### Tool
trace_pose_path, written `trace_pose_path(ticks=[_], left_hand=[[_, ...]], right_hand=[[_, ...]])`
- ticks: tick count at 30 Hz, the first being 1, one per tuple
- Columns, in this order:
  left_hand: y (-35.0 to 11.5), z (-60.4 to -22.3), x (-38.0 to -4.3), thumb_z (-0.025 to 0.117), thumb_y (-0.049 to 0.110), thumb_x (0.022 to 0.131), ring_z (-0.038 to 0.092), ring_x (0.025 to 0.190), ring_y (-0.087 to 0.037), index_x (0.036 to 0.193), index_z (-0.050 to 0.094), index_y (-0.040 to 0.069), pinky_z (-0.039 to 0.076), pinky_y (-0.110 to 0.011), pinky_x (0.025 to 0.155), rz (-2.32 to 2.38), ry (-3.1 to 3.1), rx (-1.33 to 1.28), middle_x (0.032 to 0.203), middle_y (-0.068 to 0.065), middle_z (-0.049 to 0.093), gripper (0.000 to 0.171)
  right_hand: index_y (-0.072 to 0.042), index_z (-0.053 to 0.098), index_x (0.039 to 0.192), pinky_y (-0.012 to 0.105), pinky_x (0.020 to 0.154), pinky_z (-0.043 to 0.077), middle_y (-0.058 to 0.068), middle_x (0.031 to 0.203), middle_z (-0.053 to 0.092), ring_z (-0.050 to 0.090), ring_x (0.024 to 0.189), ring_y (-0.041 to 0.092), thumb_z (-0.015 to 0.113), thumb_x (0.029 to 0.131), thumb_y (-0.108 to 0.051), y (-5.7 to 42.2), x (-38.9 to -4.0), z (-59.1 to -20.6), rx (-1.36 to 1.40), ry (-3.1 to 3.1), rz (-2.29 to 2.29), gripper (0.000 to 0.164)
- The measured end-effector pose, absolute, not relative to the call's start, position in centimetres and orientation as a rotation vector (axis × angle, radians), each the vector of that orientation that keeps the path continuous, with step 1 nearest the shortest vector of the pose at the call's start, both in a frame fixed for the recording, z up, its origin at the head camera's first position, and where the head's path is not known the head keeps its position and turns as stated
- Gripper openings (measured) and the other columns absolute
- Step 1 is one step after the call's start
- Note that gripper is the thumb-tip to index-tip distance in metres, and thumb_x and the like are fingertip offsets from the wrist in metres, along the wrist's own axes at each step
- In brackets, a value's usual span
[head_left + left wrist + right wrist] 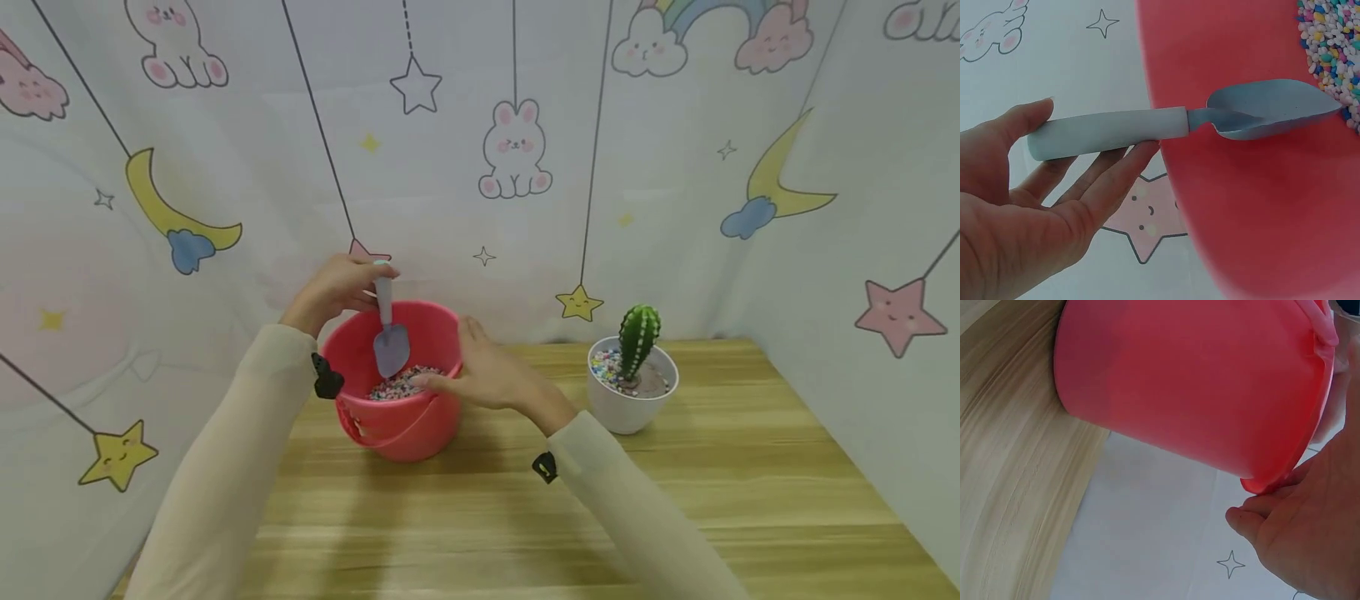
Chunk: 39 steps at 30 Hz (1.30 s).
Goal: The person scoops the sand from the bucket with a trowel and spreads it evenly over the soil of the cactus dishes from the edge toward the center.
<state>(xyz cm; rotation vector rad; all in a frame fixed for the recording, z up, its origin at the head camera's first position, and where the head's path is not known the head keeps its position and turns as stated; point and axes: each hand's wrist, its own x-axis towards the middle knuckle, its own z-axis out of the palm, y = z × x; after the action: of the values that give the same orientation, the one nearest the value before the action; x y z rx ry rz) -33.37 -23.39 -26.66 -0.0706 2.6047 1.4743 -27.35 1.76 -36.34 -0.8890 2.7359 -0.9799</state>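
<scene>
Left grip has the scoop pinched by its handle, long axis pretty much upright, blade hanging inside the red bucket, tip pointing down at the pebbles, toward the bench's back-left corner. Right grip is holding the bucket's rim.

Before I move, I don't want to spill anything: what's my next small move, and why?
Probably ease the shovel down into the pebbles: your left hand holds it by the handle, its blade points into the bucket and looks bare, and your right hand touches the rim, so it could steady the bucket.
</scene>
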Motion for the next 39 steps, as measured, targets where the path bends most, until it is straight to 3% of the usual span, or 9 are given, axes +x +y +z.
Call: trace_pose_path(ticks=[4, 9, 14, 21, 27, 31, 35, 39], left_hand=[[-22.7, -26.1, -33.4, 0.064, 0.031, 0.105, 0.068, 0.127, -0.043, 0.150, 0.054, -0.001, 0.057, -0.051, 0.110, 1.428, 2.597, -0.029, 0.144, -0.029, 0.058, 0.056], [-21.9, -25.7, -33.8, 0.067, 0.023, 0.105, 0.061, 0.136, -0.044, 0.152, 0.047, -0.009, 0.053, -0.050, 0.115, 1.310, 2.562, 0.018, 0.150, -0.033, 0.055, 0.061], [-21.5, -25.9, -34.4, 0.069, 0.018, 0.103, 0.061, 0.136, -0.044, 0.142, 0.055, -0.012, 0.052, -0.050, 0.117, 1.267, 2.526, 0.015, 0.152, -0.030, 0.054, 0.052], [-21.7, -26.8, -35.2, 0.067, 0.016, 0.103, 0.066, 0.130, -0.040, 0.130, 0.066, -0.009, 0.052, -0.049, 0.117, 1.229, 2.503, 0.040, 0.141, -0.024, 0.062, 0.037], [-22.3, -27.4, -35.4, 0.068, 0.018, 0.103, 0.067, 0.129, -0.042, 0.128, 0.067, -0.010, 0.052, -0.053, 0.117, 1.192, 2.480, 0.068, 0.134, -0.026, 0.069, 0.037], [-22.8, -28.2, -35.5, 0.072, 0.018, 0.100, 0.072, 0.121, -0.041, 0.122, 0.070, -0.009, 0.058, -0.050, 0.110, 1.206, 2.491, 0.040, 0.123, -0.024, 0.074, 0.035], [-22.8, -28.6, -35.6, 0.074, 0.022, 0.099, 0.075, 0.115, -0.040, 0.127, 0.067, -0.008, 0.062, -0.048, 0.103, 1.210, 2.479, 0.028, 0.124, -0.025, 0.074, 0.041], [-22.4, -28.7, -35.7, 0.076, 0.026, 0.098, 0.072, 0.121, -0.042, 0.139, 0.060, -0.006, 0.062, -0.048, 0.103, 1.230, 2.455, 0.001, 0.137, -0.028, 0.067, 0.054]], right_hand=[[-0.013, 0.005, 0.168, 0.048, 0.109, 0.060, 0.008, 0.168, 0.025, 0.056, 0.139, 0.031, 0.057, 0.079, -0.093, 1.7, -27.1, -36.5, -0.843, 2.784, -0.858, 0.131], [-0.011, -0.007, 0.169, 0.051, 0.117, 0.053, 0.010, 0.178, 0.003, 0.045, 0.152, 0.038, 0.053, 0.080, -0.094, 1.6, -26.9, -36.5, -0.815, 2.787, -0.806, 0.135], [-0.011, -0.003, 0.169, 0.048, 0.114, 0.056, 0.008, 0.176, 0.010, 0.052, 0.145, 0.034, 0.053, 0.080, -0.094, 1.6, -26.8, -36.4, -0.834, 2.797, -0.804, 0.134], [-0.014, -0.006, 0.169, 0.049, 0.114, 0.056, 0.006, 0.176, 0.010, 0.050, 0.147, 0.033, 0.054, 0.079, -0.094, 1.7, -26.8, -36.5, -0.813, 2.783, -0.823, 0.135], [-0.015, -0.005, 0.169, 0.049, 0.111, 0.058, 0.007, 0.175, 0.013, 0.054, 0.143, 0.032, 0.058, 0.080, -0.090, 1.7, -26.7, -36.6, -0.800, 2.775, -0.843, 0.133], [-0.015, -0.005, 0.169, 0.049, 0.111, 0.058, 0.007, 0.174, 0.015, 0.054, 0.143, 0.031, 0.059, 0.081, -0.090, 1.6, -26.7, -36.7, -0.810, 2.765, -0.859, 0.132], [-0.016, -0.006, 0.169, 0.050, 0.113, 0.056, 0.006, 0.174, 0.013, 0.050, 0.146, 0.032, 0.058, 0.081, -0.090, 1.6, -26.7, -36.8, -0.808, 2.746, -0.885, 0.132], [-0.017, -0.008, 0.169, 0.050, 0.113, 0.057, 0.006, 0.176, 0.010, 0.050, 0.147, 0.033, 0.058, 0.081, -0.090, 1.6, -26.8, -36.8, -0.789, 2.734, -0.901, 0.132]])
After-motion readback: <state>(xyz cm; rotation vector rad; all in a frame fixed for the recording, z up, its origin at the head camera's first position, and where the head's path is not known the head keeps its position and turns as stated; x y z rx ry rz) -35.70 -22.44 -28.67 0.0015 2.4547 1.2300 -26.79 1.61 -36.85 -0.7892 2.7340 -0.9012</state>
